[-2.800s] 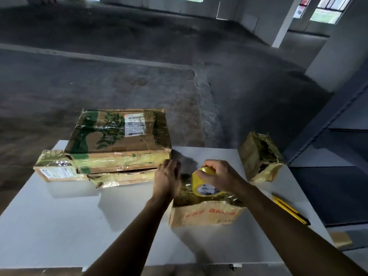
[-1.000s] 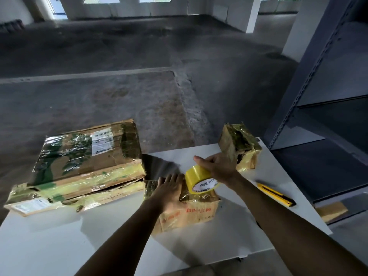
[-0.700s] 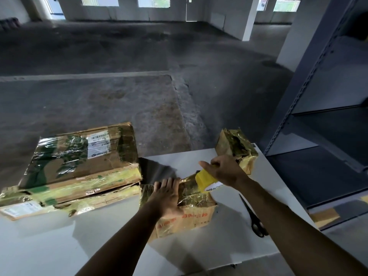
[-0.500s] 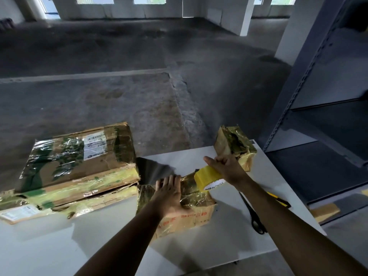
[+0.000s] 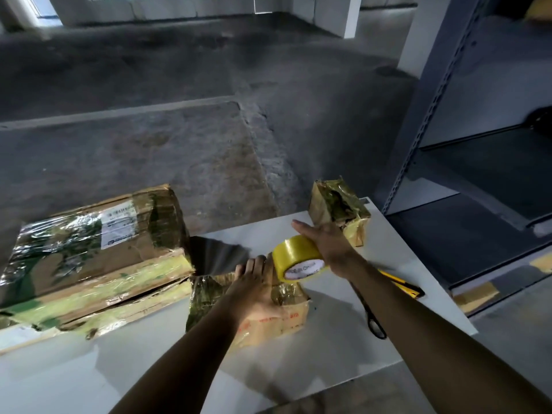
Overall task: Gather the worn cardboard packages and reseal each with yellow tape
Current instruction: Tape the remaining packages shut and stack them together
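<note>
In the head view, a small worn package (image 5: 280,318) on the white table (image 5: 89,369) is pressed down by the left hand (image 5: 257,291), fingers laid flat. A yellow tape roll (image 5: 295,255) is gripped from above by the right hand (image 5: 325,243), just over that package's far edge. A large taped package (image 5: 89,249) is seen just left of the small package, a torn package (image 5: 337,210) beyond it, and scissors (image 5: 370,312) and a yellow knife (image 5: 403,286) to its right.

large packages (image 5: 89,264): cut off at left edge | label (image 5: 118,225): print blurred | small package (image 5: 286,319): top mostly under left hand (image 5: 257,291), tape roll (image 5: 295,255) | scissors (image 5: 365,307): blades seemingly under right forearm (image 5: 418,324)
</note>
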The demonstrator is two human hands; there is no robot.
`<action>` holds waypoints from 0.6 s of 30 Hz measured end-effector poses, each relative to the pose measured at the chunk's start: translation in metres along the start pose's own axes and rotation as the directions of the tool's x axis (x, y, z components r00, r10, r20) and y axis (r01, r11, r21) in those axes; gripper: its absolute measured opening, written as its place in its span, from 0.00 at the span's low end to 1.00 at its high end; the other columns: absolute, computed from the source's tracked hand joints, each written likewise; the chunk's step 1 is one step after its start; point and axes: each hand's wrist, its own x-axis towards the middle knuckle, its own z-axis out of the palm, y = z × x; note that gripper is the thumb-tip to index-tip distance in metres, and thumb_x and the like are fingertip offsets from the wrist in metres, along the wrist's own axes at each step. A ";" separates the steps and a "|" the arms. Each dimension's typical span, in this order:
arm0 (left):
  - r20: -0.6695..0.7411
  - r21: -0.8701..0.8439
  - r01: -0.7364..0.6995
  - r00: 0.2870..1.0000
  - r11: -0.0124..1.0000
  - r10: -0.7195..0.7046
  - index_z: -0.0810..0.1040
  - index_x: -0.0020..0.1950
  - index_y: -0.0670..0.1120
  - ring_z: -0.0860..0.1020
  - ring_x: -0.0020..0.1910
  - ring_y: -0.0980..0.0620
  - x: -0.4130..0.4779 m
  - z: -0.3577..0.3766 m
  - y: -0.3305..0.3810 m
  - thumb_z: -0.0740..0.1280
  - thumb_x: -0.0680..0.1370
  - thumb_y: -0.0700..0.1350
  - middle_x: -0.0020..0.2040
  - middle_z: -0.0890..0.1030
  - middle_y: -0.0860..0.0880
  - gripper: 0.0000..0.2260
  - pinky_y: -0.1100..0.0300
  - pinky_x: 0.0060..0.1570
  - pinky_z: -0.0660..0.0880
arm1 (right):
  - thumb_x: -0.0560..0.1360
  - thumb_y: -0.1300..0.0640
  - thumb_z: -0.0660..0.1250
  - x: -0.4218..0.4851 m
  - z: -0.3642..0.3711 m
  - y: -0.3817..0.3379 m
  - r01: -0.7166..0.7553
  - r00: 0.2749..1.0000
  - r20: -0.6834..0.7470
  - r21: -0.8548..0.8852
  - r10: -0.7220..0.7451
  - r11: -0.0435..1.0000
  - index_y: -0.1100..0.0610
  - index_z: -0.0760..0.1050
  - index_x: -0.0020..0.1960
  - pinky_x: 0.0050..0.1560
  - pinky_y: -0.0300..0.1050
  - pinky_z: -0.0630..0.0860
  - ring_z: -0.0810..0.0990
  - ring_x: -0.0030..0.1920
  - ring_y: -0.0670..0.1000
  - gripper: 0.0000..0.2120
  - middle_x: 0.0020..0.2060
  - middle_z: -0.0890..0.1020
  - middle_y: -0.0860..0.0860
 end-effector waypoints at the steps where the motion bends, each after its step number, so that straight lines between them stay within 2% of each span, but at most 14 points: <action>1: -0.002 -0.004 0.004 1.000 1.000 -0.004 0.44 0.80 0.43 0.61 0.70 0.41 0.000 -0.001 0.001 0.66 0.67 0.75 0.73 0.58 0.42 0.56 0.46 0.70 0.57 | 0.73 0.43 0.73 0.003 -0.011 0.000 0.011 1.000 -0.003 -0.023 -0.011 1.000 0.73 0.78 0.52 0.46 0.51 0.73 0.74 0.42 0.53 0.30 0.39 0.73 0.55; 3: 0.012 -0.016 0.003 1.000 1.000 -0.003 0.40 0.80 0.43 0.58 0.73 0.41 -0.003 -0.004 0.004 0.67 0.68 0.73 0.76 0.56 0.41 0.57 0.45 0.72 0.54 | 0.71 0.39 0.73 0.007 -0.030 0.002 0.038 0.999 0.007 -0.088 -0.037 0.995 0.64 0.78 0.42 0.47 0.53 0.73 0.75 0.39 0.54 0.26 0.36 0.72 0.58; 5: 0.039 -0.028 0.011 0.999 1.000 -0.010 0.38 0.80 0.43 0.56 0.75 0.40 -0.005 -0.006 0.006 0.68 0.69 0.71 0.77 0.53 0.41 0.57 0.45 0.74 0.52 | 0.68 0.33 0.73 0.009 -0.038 0.013 0.022 1.000 0.018 -0.173 -0.019 0.985 0.67 0.77 0.40 0.47 0.54 0.75 0.79 0.40 0.59 0.33 0.37 0.76 0.66; 6: 0.044 -0.039 0.014 0.999 0.999 -0.012 0.38 0.80 0.44 0.55 0.75 0.41 -0.006 -0.006 0.006 0.68 0.68 0.71 0.77 0.53 0.41 0.57 0.45 0.74 0.51 | 0.67 0.31 0.72 0.010 -0.040 0.020 0.007 1.000 0.007 -0.214 -0.006 0.977 0.67 0.76 0.39 0.44 0.52 0.75 0.78 0.38 0.59 0.35 0.36 0.75 0.67; 8: 0.035 -0.049 0.018 0.999 0.999 -0.016 0.39 0.80 0.44 0.57 0.74 0.42 -0.005 -0.004 0.006 0.68 0.68 0.72 0.76 0.55 0.42 0.57 0.45 0.74 0.52 | 0.63 0.28 0.70 0.008 -0.043 0.034 -0.001 1.000 0.029 -0.315 0.010 0.949 0.63 0.70 0.33 0.37 0.46 0.66 0.69 0.31 0.52 0.36 0.29 0.67 0.58; 9: 0.030 -0.043 0.019 0.999 0.999 -0.017 0.39 0.80 0.45 0.57 0.73 0.42 -0.004 -0.004 0.006 0.68 0.67 0.72 0.76 0.55 0.42 0.57 0.45 0.74 0.52 | 0.61 0.26 0.69 0.010 -0.045 0.042 0.011 0.998 0.058 -0.352 0.010 0.936 0.64 0.69 0.32 0.36 0.45 0.63 0.66 0.29 0.48 0.38 0.28 0.64 0.54; 10: 0.032 -0.037 0.021 0.999 0.999 -0.019 0.39 0.79 0.45 0.58 0.73 0.43 -0.004 -0.005 0.006 0.68 0.66 0.73 0.75 0.56 0.43 0.58 0.46 0.74 0.53 | 0.62 0.26 0.69 0.011 -0.047 0.051 0.029 0.996 0.085 -0.363 0.002 0.931 0.64 0.68 0.31 0.35 0.44 0.62 0.64 0.28 0.46 0.38 0.27 0.63 0.53; 12: 0.048 -0.042 0.024 0.999 0.999 -0.022 0.39 0.79 0.45 0.56 0.74 0.42 -0.002 -0.007 0.007 0.69 0.65 0.75 0.76 0.54 0.43 0.60 0.45 0.74 0.51 | 0.71 0.34 0.69 0.013 -0.050 0.064 0.047 0.996 0.091 -0.362 -0.015 0.931 0.60 0.64 0.28 0.32 0.41 0.61 0.62 0.25 0.45 0.32 0.26 0.63 0.52; 14: 0.065 -0.071 0.038 0.997 0.997 -0.033 0.39 0.80 0.44 0.52 0.77 0.41 0.001 -0.011 0.012 0.70 0.62 0.76 0.78 0.51 0.43 0.63 0.43 0.75 0.47 | 0.76 0.37 0.65 0.014 -0.051 0.073 0.069 0.994 0.104 -0.371 -0.032 0.926 0.57 0.65 0.30 0.30 0.39 0.60 0.63 0.26 0.45 0.28 0.27 0.64 0.53; 18: 0.119 -0.065 0.029 0.993 0.997 -0.021 0.34 0.79 0.48 0.40 0.79 0.42 0.012 -0.019 0.029 0.71 0.61 0.75 0.81 0.39 0.44 0.65 0.37 0.73 0.37 | 0.74 0.34 0.57 0.011 -0.048 0.089 0.122 0.989 0.120 -0.274 -0.092 0.954 0.56 0.69 0.33 0.41 0.47 0.67 0.71 0.33 0.48 0.26 0.29 0.70 0.51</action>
